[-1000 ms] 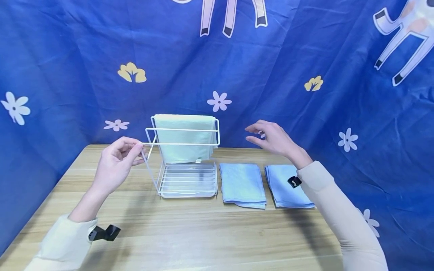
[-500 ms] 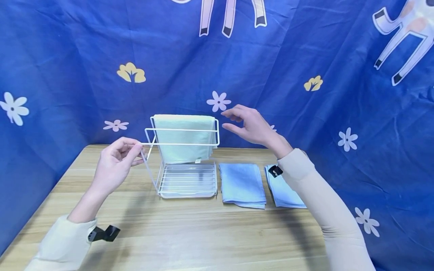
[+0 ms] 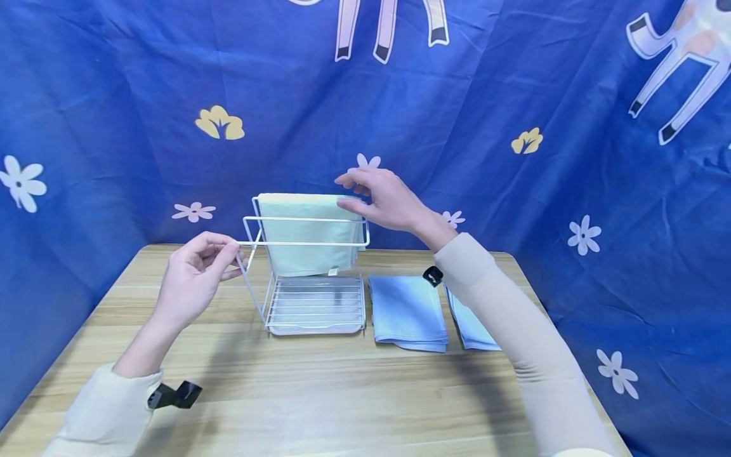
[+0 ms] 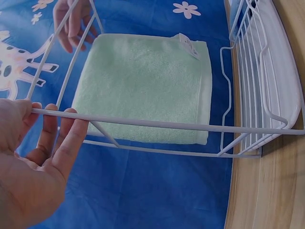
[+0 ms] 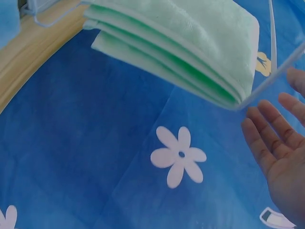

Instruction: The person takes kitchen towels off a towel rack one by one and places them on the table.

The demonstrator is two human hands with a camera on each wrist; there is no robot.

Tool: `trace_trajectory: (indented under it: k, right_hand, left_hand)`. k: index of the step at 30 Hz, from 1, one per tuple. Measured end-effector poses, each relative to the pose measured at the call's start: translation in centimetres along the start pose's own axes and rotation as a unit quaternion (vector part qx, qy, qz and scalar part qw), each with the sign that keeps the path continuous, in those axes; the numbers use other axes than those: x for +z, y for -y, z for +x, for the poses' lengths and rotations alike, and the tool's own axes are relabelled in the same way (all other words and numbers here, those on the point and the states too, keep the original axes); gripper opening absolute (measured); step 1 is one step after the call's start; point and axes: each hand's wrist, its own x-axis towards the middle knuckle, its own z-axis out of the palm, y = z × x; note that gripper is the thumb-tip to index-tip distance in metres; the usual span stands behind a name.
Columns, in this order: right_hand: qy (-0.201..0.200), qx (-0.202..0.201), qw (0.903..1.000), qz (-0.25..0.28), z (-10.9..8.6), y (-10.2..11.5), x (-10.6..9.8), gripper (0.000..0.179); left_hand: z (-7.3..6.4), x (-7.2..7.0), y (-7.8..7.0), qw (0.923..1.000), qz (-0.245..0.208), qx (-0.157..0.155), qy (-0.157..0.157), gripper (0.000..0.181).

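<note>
A white wire rack (image 3: 308,243) stands on the table, with a pale green towel (image 3: 308,235) draped folded over its rear top bar. My left hand (image 3: 197,273) pinches the rack's front left corner between thumb and fingers; the left wrist view shows the fingers (image 4: 71,143) at the bar. Just over the towel's right end hovers my right hand (image 3: 388,198), its fingers spread loosely and holding nothing. In the right wrist view the towel's layered folds (image 5: 190,52) hang beside that hand (image 5: 281,148), apart from the fingers.
Two folded blue cloths lie on the table right of the rack: a nearer one (image 3: 408,311) and another (image 3: 471,327) partly hidden by the right sleeve. A slatted tray (image 3: 316,311) forms the rack's base. A blue patterned curtain (image 3: 285,127) hangs behind.
My right hand has moved left and a little upward, from above the blue cloths to the towel's right end. The left hand keeps its grip on the rack, which has not moved.
</note>
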Motion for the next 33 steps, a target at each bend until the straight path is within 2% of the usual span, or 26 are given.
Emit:
trace_trajectory:
  k: [4, 10, 16, 21, 27, 33]
  right_hand:
    - [0.018, 0.011, 0.9997, -0.01, 1.2, 0.3, 0.5, 0.04]
    - [0.041, 0.02, 0.9986, -0.027, 2.8, 0.5, 1.3, 0.042]
    - [0.046, 0.025, 0.9976, -0.045, 4.2, 0.4, 2.4, 0.042]
    - [0.058, 0.035, 0.997, -0.039, 4.8, 0.3, 3.3, 0.042]
    - [0.067, 0.041, 0.9953, -0.057, 5.0, 0.4, 3.9, 0.045]
    - [0.082, 0.045, 0.9942, -0.053, 5.5, 0.7, 4.2, 0.042]
  left_hand:
    - [0.1, 0.0, 0.1, 1.0, 0.002, 0.002, 0.001, 0.008]
    - [0.1, -0.1, 0.0, 0.9996, 0.029, 0.002, -0.001, 0.009]
    - [0.1, -0.2, 0.0, 0.9997, 0.025, 0.0, -0.002, 0.011]
    - [0.2, -0.1, 0.1, 1.0, 0.009, -0.001, -0.001, 0.012]
    - [0.2, 0.0, 0.3, 0.9999, -0.01, -0.003, 0.002, 0.012]
    - [0.3, -0.1, 0.2, 0.9998, 0.02, -0.001, 0.0, 0.011]
